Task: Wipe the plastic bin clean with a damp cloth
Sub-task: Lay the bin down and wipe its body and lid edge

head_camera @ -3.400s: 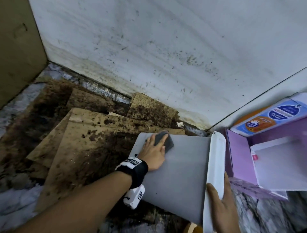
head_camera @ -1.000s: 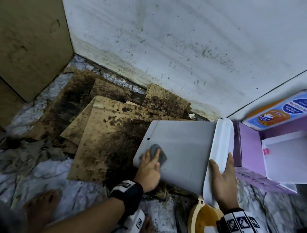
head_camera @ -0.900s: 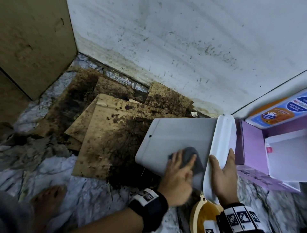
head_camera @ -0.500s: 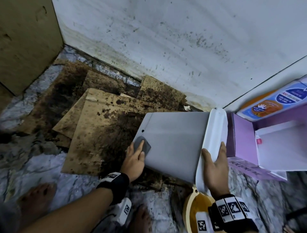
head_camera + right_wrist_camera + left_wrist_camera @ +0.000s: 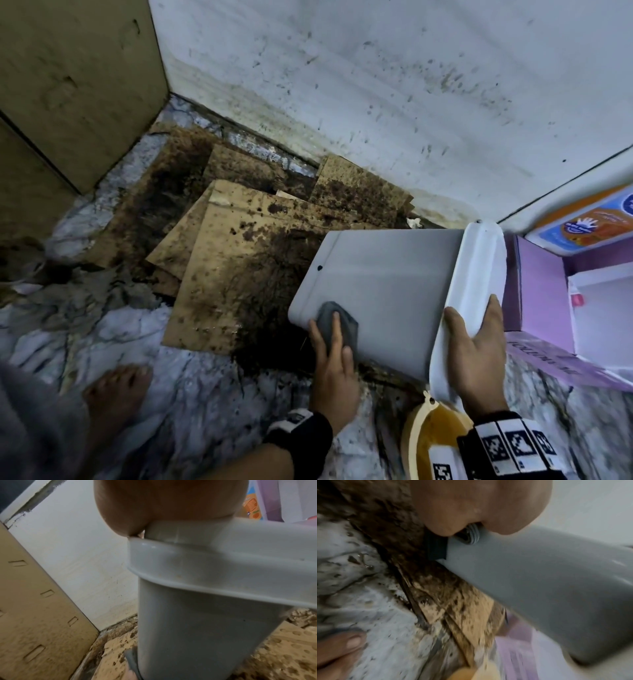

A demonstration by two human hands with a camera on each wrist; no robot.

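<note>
A grey plastic bin [image 5: 383,284] lies on its side on stained cardboard, its white rim [image 5: 479,267] pointing right. My left hand [image 5: 334,359] presses a folded grey cloth [image 5: 329,322] flat against the bin's upper side, at the near corner by its base. My right hand [image 5: 476,346] grips the near end of the rim, thumb on the grey side and fingers over the white edge. In the left wrist view the cloth [image 5: 471,536] peeks from under my palm on the bin [image 5: 547,581]. In the right wrist view my palm sits on the rim [image 5: 223,563].
Dirty, wet cardboard sheets [image 5: 239,260] cover the marble floor [image 5: 205,394] by the spattered white wall [image 5: 376,102]. A purple box [image 5: 541,298] stands close on the right. A yellow bowl [image 5: 435,435] of liquid sits below my right wrist. My bare foot [image 5: 116,390] is at the lower left.
My left hand swept the cloth along the bin toward the rim, then back to the base end, and now sits at the near base corner. My right hand stayed on the rim.
</note>
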